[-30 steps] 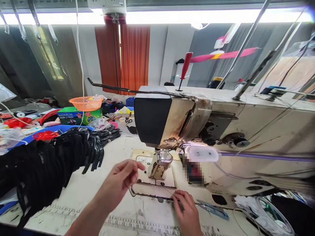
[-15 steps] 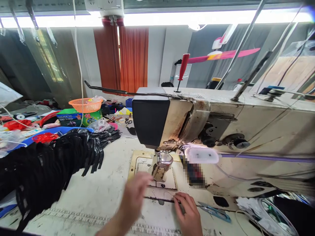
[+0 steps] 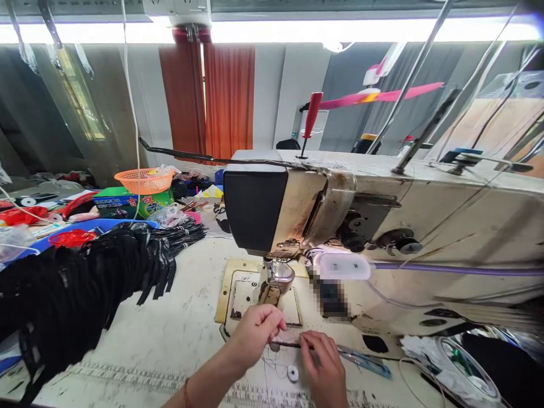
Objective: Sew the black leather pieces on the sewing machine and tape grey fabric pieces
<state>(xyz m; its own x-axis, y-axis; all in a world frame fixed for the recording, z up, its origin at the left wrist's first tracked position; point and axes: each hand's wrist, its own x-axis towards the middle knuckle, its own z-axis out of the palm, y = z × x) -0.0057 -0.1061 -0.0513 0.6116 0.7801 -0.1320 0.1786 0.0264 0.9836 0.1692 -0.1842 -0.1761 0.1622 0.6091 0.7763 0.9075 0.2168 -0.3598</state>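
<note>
My left hand (image 3: 257, 335) is closed in a pinch in front of the sewing machine's presser foot area (image 3: 272, 292), with a fine thread at its fingers. Below it the thread (image 3: 276, 371) loops loosely over the table towards a small white bobbin (image 3: 293, 373), which lies between my hands. My right hand (image 3: 325, 365) rests on the table edge of the needle plate, thumb and forefinger pinched on thin thread. Just right of it lie blue-handled thread snips (image 3: 368, 362). The sewing machine head (image 3: 255, 209) stands above both hands.
A heap of black strips (image 3: 80, 283) covers the table's left side, beside a blue tray (image 3: 102, 224) and an orange basket (image 3: 144, 181). A white lamp (image 3: 342, 266) hangs under the machine arm. A printed ruler (image 3: 140, 379) runs along the front.
My left hand has moved right and down, closer to my right hand, and now shows a pinch. The white bobbin has come into sight between them. My right hand stays nearly in place.
</note>
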